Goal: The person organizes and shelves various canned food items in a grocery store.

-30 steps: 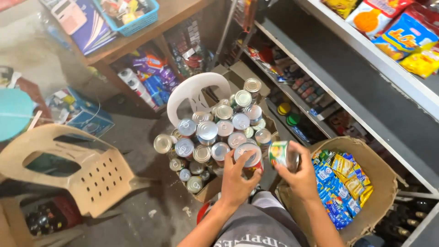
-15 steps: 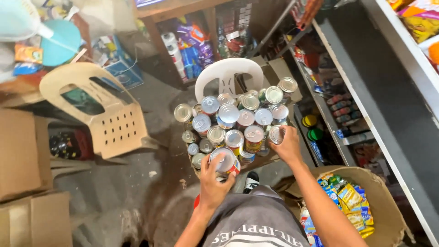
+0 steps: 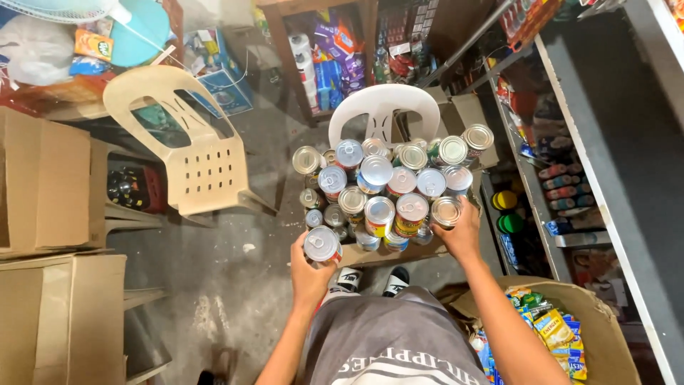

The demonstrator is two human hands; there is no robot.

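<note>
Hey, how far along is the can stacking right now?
Many cans already stand stacked on the white chair. In hand: the left hand holds one can; the right hand grips another can at the stack's edge. Both remain unplaced.

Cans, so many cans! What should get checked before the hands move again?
1. Left hand grips its can: ok.
2. Right hand on the edge can: ok, touching; full grip cannot tell.
3. Stacked cans upright: ok.
4. Stack steady on the white chair: cannot tell.
5. Feet near the stack: ok.
6. Snack box beside the right arm: ok, apart.
</note>
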